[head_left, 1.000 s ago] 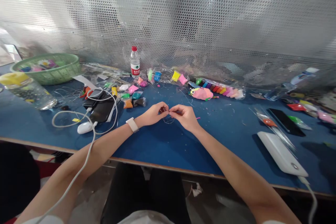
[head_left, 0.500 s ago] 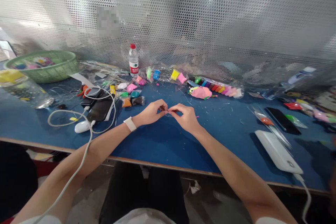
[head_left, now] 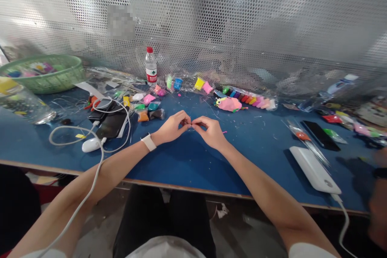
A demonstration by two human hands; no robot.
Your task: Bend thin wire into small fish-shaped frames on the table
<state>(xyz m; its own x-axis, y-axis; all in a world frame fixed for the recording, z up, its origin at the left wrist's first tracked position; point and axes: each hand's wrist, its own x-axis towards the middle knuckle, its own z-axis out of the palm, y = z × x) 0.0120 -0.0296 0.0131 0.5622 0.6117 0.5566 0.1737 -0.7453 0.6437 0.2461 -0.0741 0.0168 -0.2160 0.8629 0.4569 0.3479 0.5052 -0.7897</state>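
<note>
Over the middle of the blue table, my left hand (head_left: 174, 127) and my right hand (head_left: 209, 130) meet at their fingertips. Both are closed in a pinch. Whatever is between the fingers is too small to make out. A thin pink bit (head_left: 224, 132) shows just beside my right hand. Behind it lies a pink clay figure (head_left: 229, 104) with a yellow and green end, in front of a row of coloured clay sticks (head_left: 252, 98). Small packets of clay, among them an orange one (head_left: 143, 116) and a black one (head_left: 157, 113), lie beyond my left hand.
A water bottle (head_left: 151, 66) stands by the perforated metal screen (head_left: 193, 20). At left are a green basket (head_left: 54, 82), a clear jar (head_left: 26, 102) and a black phone (head_left: 111, 125) with white cables. A white power bank (head_left: 314, 169) and dark phone (head_left: 320, 135) lie right, near another person's arm (head_left: 379, 201).
The view has shifted slightly, so the table's things sit a little further left. My hands stay together in a pinch. At the right edge, more of another person's arm shows.
</note>
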